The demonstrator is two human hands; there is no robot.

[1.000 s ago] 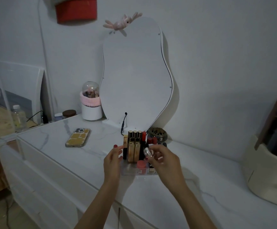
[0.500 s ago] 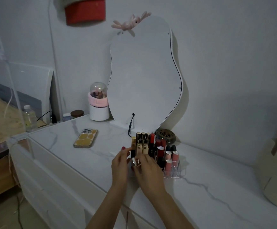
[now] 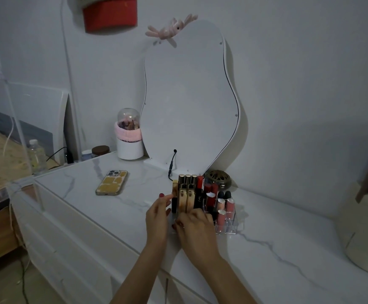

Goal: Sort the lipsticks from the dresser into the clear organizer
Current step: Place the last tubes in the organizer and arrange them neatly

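Since a second ago: right hand [image 3: 195, 224] moved from mid-organizer to its front-left corner, low over the slots.
Head view: organizer [image 3: 228, 228] on dresser [image 3: 288, 238], in front of mirror [image 3: 189, 102]; lipsticks [image 3: 209, 199] upright inside. Left hand [image 3: 157, 212] at organizer's left side, fingers curled, fingertip on gold tube [image 3: 175, 194]. Right fingers curled down; contents cannot be told. Advice: steady organizer, lower tube straight into a free slot.

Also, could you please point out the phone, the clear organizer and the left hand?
phone [image 3: 111, 182]: head view, middle of its yellow case.
clear organizer [image 3: 233, 228]: head view, front right wall.
left hand [image 3: 156, 212]: head view, back of the hand.
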